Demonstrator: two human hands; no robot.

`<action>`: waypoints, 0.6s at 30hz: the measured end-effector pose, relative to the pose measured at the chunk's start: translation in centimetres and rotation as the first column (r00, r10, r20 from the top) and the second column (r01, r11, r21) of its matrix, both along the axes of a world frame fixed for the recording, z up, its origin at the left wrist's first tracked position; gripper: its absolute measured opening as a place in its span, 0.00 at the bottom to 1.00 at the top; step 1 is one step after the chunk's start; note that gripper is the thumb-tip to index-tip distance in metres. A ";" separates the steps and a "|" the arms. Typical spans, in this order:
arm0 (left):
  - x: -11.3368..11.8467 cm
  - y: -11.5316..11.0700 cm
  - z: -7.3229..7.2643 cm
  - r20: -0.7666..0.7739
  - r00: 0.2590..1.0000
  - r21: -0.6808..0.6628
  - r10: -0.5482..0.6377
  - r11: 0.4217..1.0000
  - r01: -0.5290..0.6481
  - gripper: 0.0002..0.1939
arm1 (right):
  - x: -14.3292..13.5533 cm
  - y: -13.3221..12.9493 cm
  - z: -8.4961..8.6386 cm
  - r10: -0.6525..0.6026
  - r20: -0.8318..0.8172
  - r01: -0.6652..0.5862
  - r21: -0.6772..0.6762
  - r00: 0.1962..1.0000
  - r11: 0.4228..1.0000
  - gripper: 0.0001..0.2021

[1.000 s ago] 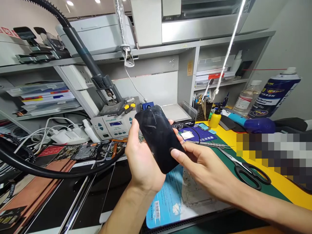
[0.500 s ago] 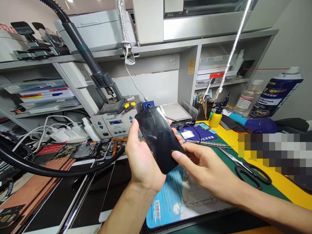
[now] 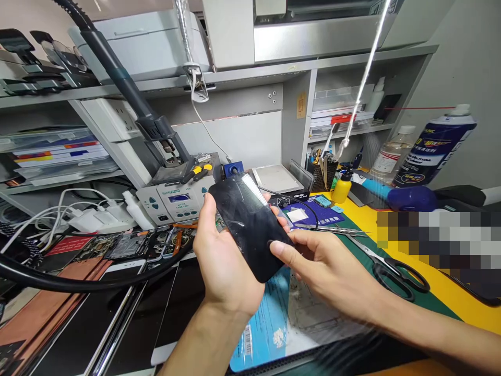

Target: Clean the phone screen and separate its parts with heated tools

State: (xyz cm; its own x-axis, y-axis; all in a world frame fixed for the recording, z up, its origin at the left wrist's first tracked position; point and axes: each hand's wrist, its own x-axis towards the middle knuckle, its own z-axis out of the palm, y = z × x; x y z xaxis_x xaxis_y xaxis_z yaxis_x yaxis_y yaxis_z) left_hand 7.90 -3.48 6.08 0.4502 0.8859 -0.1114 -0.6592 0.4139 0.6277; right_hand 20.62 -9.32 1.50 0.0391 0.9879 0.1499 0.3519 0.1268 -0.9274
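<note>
A black phone (image 3: 252, 230) with a glossy dark face is held up, tilted, near the middle of the head view. My left hand (image 3: 227, 261) cradles it from the left and below, thumb along its left edge and fingertips showing at its right edge. My right hand (image 3: 321, 266) pinches the lower right edge, its thumb on the dark face. A bright reflection lies along the phone's upper right part. Beneath the hands is a blue and white printed mat (image 3: 262, 324). The underside of the phone is hidden.
Scissors (image 3: 399, 271) and tweezers (image 3: 336, 228) lie on the right. A yellow bottle (image 3: 342, 188) and a spray can (image 3: 436, 149) stand behind. At left are a soldering station (image 3: 178, 201), a thick black cable (image 3: 97, 284), circuit boards (image 3: 129, 245) and phone panels.
The camera view has shifted slightly, so the surroundings and both hands appear a little further left. Both hands keep their hold on the phone.
</note>
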 end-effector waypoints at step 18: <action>0.3 0.0 -0.2 0.017 0.999 -0.062 0.045 0.997 -0.044 0.28 | -0.2 0.1 0.1 -0.010 -0.083 0.007 -0.037 0.996 0.999 0.18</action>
State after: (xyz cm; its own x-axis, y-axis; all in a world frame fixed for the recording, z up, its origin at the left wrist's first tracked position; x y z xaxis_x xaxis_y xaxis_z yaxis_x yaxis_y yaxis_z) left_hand 8.24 -3.44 5.84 0.4132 0.8968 -0.1584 -0.6887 0.4215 0.5899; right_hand 20.41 -9.20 1.57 0.0581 0.9923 0.1096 0.2739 0.0897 -0.9576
